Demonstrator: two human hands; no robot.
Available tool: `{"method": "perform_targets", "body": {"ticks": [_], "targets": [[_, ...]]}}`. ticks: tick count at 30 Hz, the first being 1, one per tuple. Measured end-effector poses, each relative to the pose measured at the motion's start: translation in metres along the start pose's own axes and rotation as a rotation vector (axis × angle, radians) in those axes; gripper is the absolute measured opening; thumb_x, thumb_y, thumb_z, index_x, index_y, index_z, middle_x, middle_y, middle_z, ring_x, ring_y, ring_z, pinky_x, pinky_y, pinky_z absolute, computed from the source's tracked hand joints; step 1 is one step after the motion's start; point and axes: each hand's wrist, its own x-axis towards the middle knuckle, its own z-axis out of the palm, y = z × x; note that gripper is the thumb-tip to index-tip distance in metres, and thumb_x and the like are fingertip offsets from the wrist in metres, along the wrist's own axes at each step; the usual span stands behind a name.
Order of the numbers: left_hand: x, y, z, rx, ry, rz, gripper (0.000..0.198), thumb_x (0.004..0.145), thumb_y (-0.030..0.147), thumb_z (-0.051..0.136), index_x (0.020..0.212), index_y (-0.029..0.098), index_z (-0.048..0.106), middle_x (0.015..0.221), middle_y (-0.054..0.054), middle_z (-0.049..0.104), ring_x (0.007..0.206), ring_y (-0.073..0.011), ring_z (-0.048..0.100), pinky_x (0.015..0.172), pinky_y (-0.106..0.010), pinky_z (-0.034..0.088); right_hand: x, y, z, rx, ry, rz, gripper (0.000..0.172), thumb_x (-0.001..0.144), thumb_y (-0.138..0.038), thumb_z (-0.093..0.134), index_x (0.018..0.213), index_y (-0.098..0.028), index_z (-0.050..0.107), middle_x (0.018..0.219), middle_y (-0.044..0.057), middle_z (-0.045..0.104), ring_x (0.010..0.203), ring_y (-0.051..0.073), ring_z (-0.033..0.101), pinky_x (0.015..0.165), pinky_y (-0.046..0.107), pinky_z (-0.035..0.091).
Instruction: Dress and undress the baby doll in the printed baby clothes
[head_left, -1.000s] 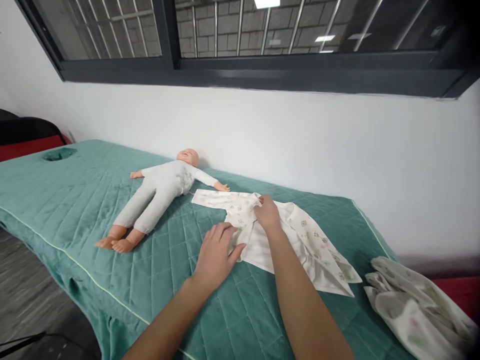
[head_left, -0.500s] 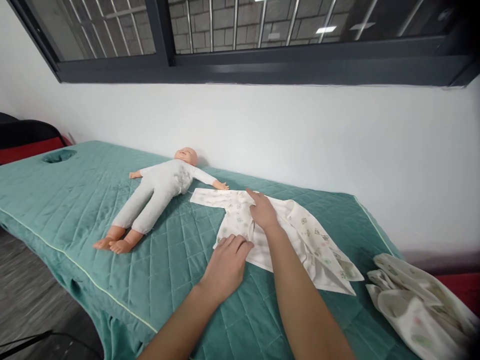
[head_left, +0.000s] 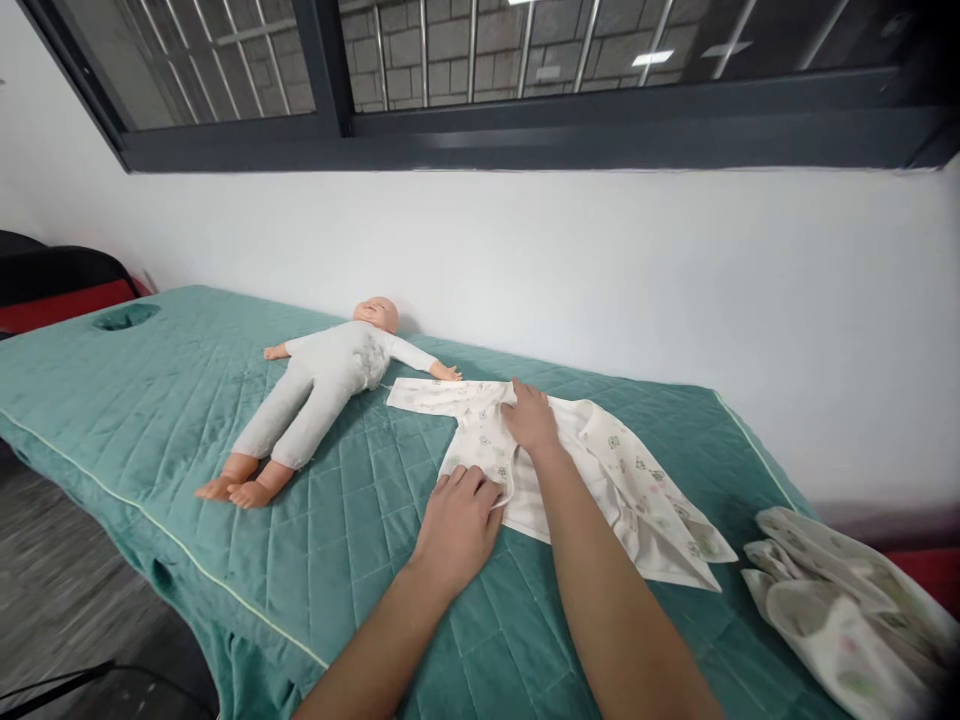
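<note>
A white baby shirt [head_left: 480, 435] with a small printed pattern lies spread on the green quilted cover, one sleeve stretched to the left and its front panels opened out. At the lower edge of its left panel, my left hand [head_left: 461, 515] is closed, fingers and thumb gripping the fabric. Farther up, my right hand [head_left: 532, 415] is closed on the shirt near the collar; its fingertips are partly hidden. A baby doll [head_left: 330, 365] in a white bodysuit lies on its back to the left, one hand close to the sleeve.
The green quilted cover [head_left: 360, 560] drapes over a long bed with a hole [head_left: 126, 317] at its far left. Folded printed baby clothes [head_left: 840, 600] lie at the right edge. Behind are a white wall [head_left: 637, 270] and a barred window. A red and black item [head_left: 67, 285] stands far left.
My right hand's outstretched index finger has bent in, and that hand now holds the shirt near the collar. My left hand stays at the lower edge, where the panel's edge has shifted slightly.
</note>
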Motion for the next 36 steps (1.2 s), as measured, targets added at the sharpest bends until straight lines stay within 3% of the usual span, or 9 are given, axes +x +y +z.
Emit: {"method": "perform_targets", "body": {"ticks": [6,9,13,16,21,25,30,33,36], "targets": [[0.005,-0.009,0.0,-0.34,0.179,-0.212,0.03,0.099,0.035,0.039,0.077,0.021,0.056,0.075,-0.002,0.056,0.071,-0.0164,0.053,0.068,-0.03,0.043,-0.005,0.008,-0.014,0.152,0.005,0.153,0.036,0.077,-0.031,0.062,0.111,-0.02,0.063,0.102,0.012,0.068,0.105,0.031,0.061,0.093,0.044,0.042],[0.007,-0.015,-0.004,-0.508,0.316,-0.384,0.034,0.098,0.042,0.039,0.077,0.02,0.056,0.071,0.0,0.054,0.067,-0.0151,0.051,0.063,-0.028,0.041,0.001,0.004,-0.013,0.335,-0.003,0.134,0.036,0.079,-0.031,0.059,0.113,-0.021,0.062,0.101,0.008,0.07,0.099,0.025,0.065,0.087,0.036,0.047],[0.007,-0.026,-0.007,-0.636,0.688,-0.648,0.026,0.097,0.04,0.042,0.11,0.022,0.055,0.107,-0.006,0.059,0.097,-0.0191,0.057,0.081,-0.031,0.048,0.006,-0.007,-0.005,0.6,-0.013,0.03,0.048,0.09,-0.039,0.045,0.134,-0.021,0.049,0.114,0.007,0.07,0.095,0.016,0.068,0.077,0.027,0.052],[0.003,-0.028,-0.007,-0.515,0.857,-0.623,0.031,0.095,0.033,0.046,0.124,0.022,0.046,0.131,-0.012,0.046,0.123,-0.0232,0.046,0.102,-0.041,0.042,0.001,-0.01,0.001,0.658,-0.007,-0.007,0.039,0.088,-0.036,0.046,0.122,-0.019,0.057,0.114,0.007,0.07,0.098,0.016,0.067,0.079,0.027,0.053],[-0.001,-0.02,-0.005,-0.347,0.746,-0.319,0.025,0.092,0.019,0.046,0.116,0.021,0.051,0.124,-0.012,0.05,0.122,-0.0243,0.047,0.106,-0.046,0.038,-0.017,-0.017,0.002,0.538,0.005,-0.076,0.026,0.088,-0.03,0.046,0.103,-0.019,0.064,0.108,0.004,0.072,0.098,0.014,0.066,0.087,0.027,0.05],[-0.001,-0.019,-0.002,-0.309,0.636,-0.146,0.024,0.09,0.012,0.043,0.109,0.021,0.055,0.112,-0.01,0.058,0.112,-0.0236,0.053,0.1,-0.044,0.042,-0.031,-0.004,-0.028,0.331,0.013,-0.086,0.025,0.086,-0.026,0.052,0.107,-0.024,0.066,0.116,0.001,0.07,0.103,0.014,0.064,0.095,0.026,0.046],[-0.001,-0.022,0.003,-0.272,0.573,-0.059,0.026,0.087,0.008,0.044,0.107,0.02,0.056,0.105,-0.009,0.062,0.104,-0.0234,0.055,0.093,-0.041,0.045,-0.048,0.074,-0.102,-0.017,0.073,0.183,0.034,0.087,-0.028,0.05,0.117,-0.02,0.062,0.127,0.012,0.063,0.115,0.026,0.058,0.096,0.038,0.042],[0.0,-0.022,0.005,-0.249,0.513,-0.059,0.024,0.088,0.008,0.043,0.105,0.019,0.056,0.102,-0.008,0.063,0.102,-0.0235,0.056,0.09,-0.04,0.046,-0.059,0.122,-0.135,-0.177,-0.05,0.355,0.027,0.077,-0.038,0.062,0.09,-0.015,0.068,0.098,0.017,0.07,0.095,0.033,0.064,0.079,0.041,0.047],[-0.001,-0.02,0.005,-0.225,0.399,-0.037,0.022,0.089,0.008,0.043,0.102,0.02,0.057,0.099,-0.006,0.064,0.099,-0.0226,0.057,0.087,-0.039,0.046,-0.067,0.147,-0.143,-0.21,-0.21,0.35,0.022,0.068,-0.039,0.07,0.063,-0.019,0.063,0.071,0.007,0.068,0.074,0.025,0.064,0.066,0.031,0.044]]}}
